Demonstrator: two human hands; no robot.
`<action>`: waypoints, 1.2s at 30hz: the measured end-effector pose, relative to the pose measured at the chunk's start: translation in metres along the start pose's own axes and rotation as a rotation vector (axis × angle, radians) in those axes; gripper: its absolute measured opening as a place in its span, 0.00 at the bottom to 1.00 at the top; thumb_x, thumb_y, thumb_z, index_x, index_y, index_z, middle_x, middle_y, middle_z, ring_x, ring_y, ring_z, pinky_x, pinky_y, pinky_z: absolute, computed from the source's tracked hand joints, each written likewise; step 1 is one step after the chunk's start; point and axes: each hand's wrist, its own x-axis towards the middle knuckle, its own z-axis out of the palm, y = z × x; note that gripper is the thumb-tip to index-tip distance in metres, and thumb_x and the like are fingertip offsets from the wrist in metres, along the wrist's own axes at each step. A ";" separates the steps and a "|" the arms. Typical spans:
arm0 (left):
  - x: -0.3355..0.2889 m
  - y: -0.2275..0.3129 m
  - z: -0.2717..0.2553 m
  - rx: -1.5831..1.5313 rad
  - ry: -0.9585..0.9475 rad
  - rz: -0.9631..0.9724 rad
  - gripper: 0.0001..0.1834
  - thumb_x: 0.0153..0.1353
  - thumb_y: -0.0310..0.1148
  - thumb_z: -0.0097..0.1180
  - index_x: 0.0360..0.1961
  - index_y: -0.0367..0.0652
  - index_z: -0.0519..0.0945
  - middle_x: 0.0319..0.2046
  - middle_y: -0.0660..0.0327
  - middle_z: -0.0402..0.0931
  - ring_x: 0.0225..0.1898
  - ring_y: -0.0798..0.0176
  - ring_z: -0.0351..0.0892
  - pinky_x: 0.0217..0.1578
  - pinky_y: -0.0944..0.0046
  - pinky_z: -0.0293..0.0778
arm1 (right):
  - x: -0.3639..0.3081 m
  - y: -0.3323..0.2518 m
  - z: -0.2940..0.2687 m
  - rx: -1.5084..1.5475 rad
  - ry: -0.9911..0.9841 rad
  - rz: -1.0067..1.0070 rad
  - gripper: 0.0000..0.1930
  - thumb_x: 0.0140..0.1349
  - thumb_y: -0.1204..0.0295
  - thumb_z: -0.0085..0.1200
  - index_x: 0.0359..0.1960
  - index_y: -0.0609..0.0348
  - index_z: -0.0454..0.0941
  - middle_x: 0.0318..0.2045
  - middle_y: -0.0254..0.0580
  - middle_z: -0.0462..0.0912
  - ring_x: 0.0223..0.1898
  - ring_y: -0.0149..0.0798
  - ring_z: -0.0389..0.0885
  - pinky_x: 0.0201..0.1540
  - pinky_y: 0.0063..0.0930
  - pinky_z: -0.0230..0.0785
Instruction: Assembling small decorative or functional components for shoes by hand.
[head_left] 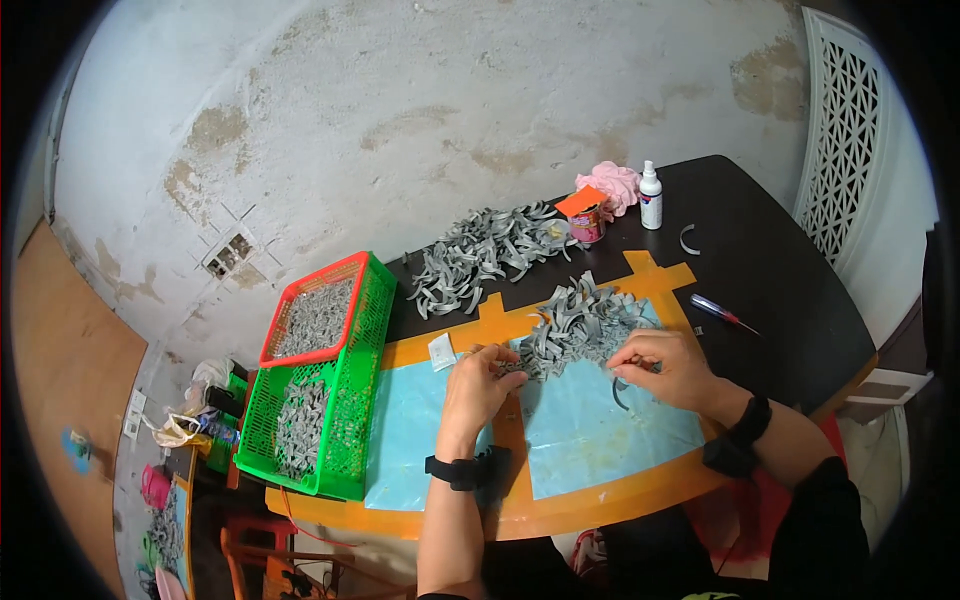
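Topping a dark table (780, 265): heaped grey strips (575, 325); left hand (482, 385) at their eight o'clock, grip unclear; right hand (657, 365) at four, pinching one curved strip (616, 395) at five, probably light, springy, best held by an end.

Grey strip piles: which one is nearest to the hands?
The front pile, partly over a blue sheet; the back pile lies farther away, on the black tabletop.
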 end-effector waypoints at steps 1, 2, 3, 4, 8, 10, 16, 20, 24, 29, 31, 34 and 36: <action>0.000 -0.004 0.004 -0.002 -0.007 0.003 0.16 0.46 0.30 0.68 0.37 0.38 0.82 0.37 0.57 0.79 0.37 0.61 0.78 0.37 0.63 0.73 | 0.000 0.000 0.001 -0.002 0.004 0.007 0.04 0.57 0.76 0.57 0.33 0.61 0.80 0.29 0.35 0.79 0.29 0.26 0.76 0.29 0.19 0.68; 0.001 -0.012 0.008 0.014 0.057 0.068 0.18 0.45 0.30 0.69 0.39 0.39 0.81 0.33 0.55 0.77 0.35 0.58 0.77 0.36 0.61 0.73 | 0.000 -0.001 0.001 0.012 -0.012 0.016 0.04 0.57 0.76 0.57 0.33 0.61 0.80 0.29 0.35 0.79 0.29 0.26 0.76 0.29 0.19 0.68; 0.001 -0.018 0.010 0.029 0.121 0.133 0.20 0.43 0.30 0.70 0.40 0.40 0.81 0.29 0.53 0.75 0.33 0.54 0.77 0.35 0.59 0.73 | 0.000 -0.001 0.001 0.025 -0.027 0.025 0.04 0.58 0.76 0.57 0.33 0.61 0.80 0.29 0.34 0.79 0.29 0.26 0.77 0.29 0.19 0.69; 0.001 -0.021 0.011 0.124 0.282 0.173 0.17 0.44 0.30 0.69 0.38 0.41 0.81 0.30 0.54 0.76 0.32 0.53 0.77 0.35 0.59 0.73 | 0.000 -0.001 0.002 0.023 -0.024 0.031 0.04 0.58 0.76 0.57 0.33 0.61 0.80 0.29 0.34 0.79 0.29 0.26 0.77 0.29 0.19 0.69; 0.005 -0.040 0.003 0.086 0.093 0.032 0.12 0.50 0.27 0.63 0.37 0.37 0.80 0.29 0.57 0.81 0.29 0.62 0.81 0.32 0.65 0.75 | -0.001 0.000 0.003 0.060 -0.035 0.042 0.04 0.58 0.75 0.57 0.34 0.61 0.80 0.29 0.34 0.80 0.29 0.27 0.77 0.30 0.20 0.69; 0.006 -0.044 0.003 0.046 0.055 -0.007 0.10 0.50 0.27 0.63 0.35 0.37 0.79 0.28 0.55 0.80 0.29 0.61 0.80 0.33 0.64 0.74 | -0.001 0.002 0.004 0.067 -0.042 0.039 0.04 0.59 0.75 0.56 0.34 0.61 0.81 0.30 0.34 0.80 0.29 0.27 0.77 0.30 0.20 0.70; -0.002 -0.018 0.001 -0.491 0.006 -0.070 0.05 0.57 0.26 0.59 0.35 0.36 0.78 0.27 0.62 0.78 0.28 0.70 0.76 0.31 0.69 0.72 | 0.000 0.005 0.006 0.119 -0.078 0.127 0.07 0.60 0.75 0.55 0.38 0.63 0.80 0.33 0.36 0.80 0.31 0.26 0.77 0.31 0.20 0.70; -0.017 0.031 0.018 -0.850 -0.374 0.097 0.03 0.62 0.24 0.55 0.37 0.37 0.76 0.31 0.66 0.75 0.32 0.73 0.74 0.34 0.72 0.72 | 0.001 0.001 0.016 0.674 -0.157 0.390 0.11 0.62 0.74 0.54 0.44 0.67 0.76 0.33 0.37 0.80 0.31 0.27 0.78 0.33 0.20 0.71; -0.023 0.050 0.027 -0.845 -0.503 0.079 0.04 0.62 0.23 0.55 0.37 0.36 0.75 0.31 0.66 0.75 0.32 0.73 0.73 0.35 0.71 0.73 | 0.000 0.002 0.013 0.728 -0.212 0.466 0.13 0.62 0.78 0.53 0.48 0.65 0.73 0.32 0.37 0.78 0.32 0.29 0.78 0.34 0.20 0.71; -0.027 0.047 0.037 -0.813 -0.489 0.086 0.04 0.62 0.24 0.55 0.37 0.36 0.75 0.29 0.65 0.75 0.30 0.73 0.73 0.34 0.73 0.71 | -0.003 -0.003 0.018 1.004 -0.098 0.506 0.12 0.59 0.78 0.56 0.45 0.65 0.73 0.31 0.38 0.79 0.32 0.29 0.78 0.36 0.22 0.71; -0.027 0.046 0.037 -0.808 -0.493 0.093 0.04 0.61 0.24 0.56 0.36 0.36 0.76 0.27 0.65 0.75 0.29 0.73 0.73 0.32 0.74 0.70 | -0.004 -0.005 0.017 1.033 -0.084 0.573 0.09 0.59 0.78 0.57 0.41 0.64 0.73 0.32 0.38 0.79 0.32 0.29 0.77 0.37 0.23 0.70; -0.022 0.033 0.021 -0.339 -0.181 0.194 0.04 0.58 0.24 0.58 0.34 0.38 0.78 0.28 0.64 0.76 0.28 0.72 0.75 0.32 0.70 0.72 | -0.005 0.001 0.016 1.023 -0.161 0.568 0.09 0.58 0.79 0.57 0.40 0.63 0.74 0.32 0.37 0.79 0.33 0.28 0.77 0.38 0.22 0.70; -0.016 0.011 0.012 -0.132 0.015 0.192 0.07 0.53 0.25 0.61 0.35 0.37 0.79 0.28 0.58 0.78 0.27 0.64 0.77 0.30 0.66 0.73 | -0.006 0.008 0.016 0.976 -0.152 0.518 0.07 0.58 0.79 0.57 0.39 0.62 0.74 0.32 0.36 0.79 0.33 0.28 0.77 0.39 0.22 0.70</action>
